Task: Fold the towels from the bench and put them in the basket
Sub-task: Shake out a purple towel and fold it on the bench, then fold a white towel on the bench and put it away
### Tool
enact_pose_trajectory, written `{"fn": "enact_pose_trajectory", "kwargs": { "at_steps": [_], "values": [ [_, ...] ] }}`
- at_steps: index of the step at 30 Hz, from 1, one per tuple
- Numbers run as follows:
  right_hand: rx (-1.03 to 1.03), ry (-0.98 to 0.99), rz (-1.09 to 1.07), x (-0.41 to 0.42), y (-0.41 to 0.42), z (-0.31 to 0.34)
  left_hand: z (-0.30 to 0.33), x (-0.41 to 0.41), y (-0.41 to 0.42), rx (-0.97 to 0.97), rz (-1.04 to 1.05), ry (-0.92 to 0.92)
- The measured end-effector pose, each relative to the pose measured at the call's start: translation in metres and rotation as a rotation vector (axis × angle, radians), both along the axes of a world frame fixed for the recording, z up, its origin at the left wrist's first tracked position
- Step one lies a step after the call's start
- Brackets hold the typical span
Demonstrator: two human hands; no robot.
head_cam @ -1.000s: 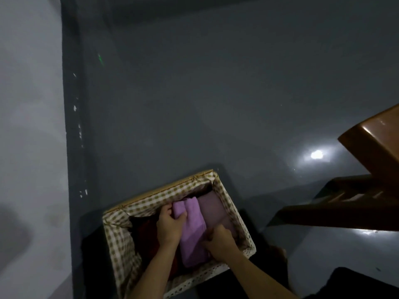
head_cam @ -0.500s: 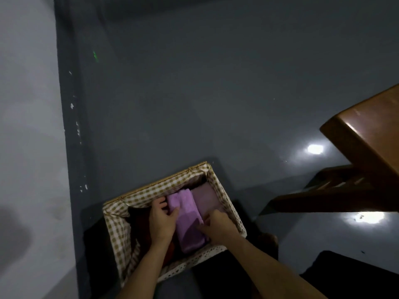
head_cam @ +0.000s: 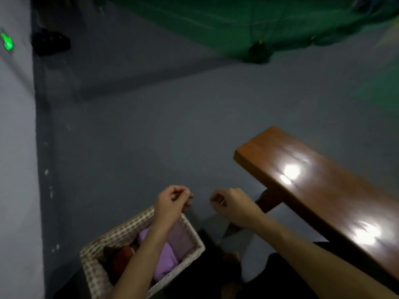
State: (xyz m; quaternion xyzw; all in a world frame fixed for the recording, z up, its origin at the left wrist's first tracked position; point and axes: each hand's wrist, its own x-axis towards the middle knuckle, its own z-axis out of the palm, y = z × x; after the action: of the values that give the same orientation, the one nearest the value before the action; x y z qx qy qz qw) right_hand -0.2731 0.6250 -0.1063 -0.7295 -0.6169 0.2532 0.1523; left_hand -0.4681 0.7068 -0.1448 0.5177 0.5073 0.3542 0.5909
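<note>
Bare grey floor (head_cam: 168, 130) spreads wide from 9 to 1 o'clock, edged by the pale wall (head_cam: 15, 169) at 9. The wooden desk (head_cam: 319, 186) runs from centre toward 4 o'clock, its near corner just beside the right hand (head_cam: 228, 203). Both the right hand and the left hand (head_cam: 172, 200) hang loosely curled, holding nothing, above the floor. At 7 o'clock the checked basket (head_cam: 95, 275) holds folded purple towels (head_cam: 170, 253) beside a dark red one (head_cam: 121, 258).

Folded purple towels (head_cam: 170, 253) lie in the checked-lined basket (head_cam: 121, 230) beside the bare wooden bench (head_cam: 323, 190).
</note>
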Motion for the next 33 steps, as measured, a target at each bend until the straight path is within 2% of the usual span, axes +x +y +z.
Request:
{"fn": "enact_pose_trajectory", "kwargs": {
  "at_steps": [6, 12, 17, 25, 33],
  "values": [
    [0.215, -0.241, -0.202, 0.09, -0.11, 0.105, 0.12, 0.102, -0.07, 0.101, -0.277, -0.152],
    [0.236, -0.47, -0.445, 0.167, -0.251, 0.145, 0.182, 0.216, -0.175, 0.133, -0.594, -0.195],
    [0.126, -0.526, -0.696, 0.219, -0.387, 0.128, 0.185, 0.306, -0.28, 0.156, -0.903, -0.123],
    [-0.122, -0.495, -1.08, 0.254, -0.598, 0.079, 0.156, 0.414, -0.446, 0.162, -1.304, -0.005],
    [-0.21, -0.303, -1.539, 0.279, -0.744, 0.038, 0.114, 0.47, -0.596, 0.306, -1.585, 0.127]
  ]
}}
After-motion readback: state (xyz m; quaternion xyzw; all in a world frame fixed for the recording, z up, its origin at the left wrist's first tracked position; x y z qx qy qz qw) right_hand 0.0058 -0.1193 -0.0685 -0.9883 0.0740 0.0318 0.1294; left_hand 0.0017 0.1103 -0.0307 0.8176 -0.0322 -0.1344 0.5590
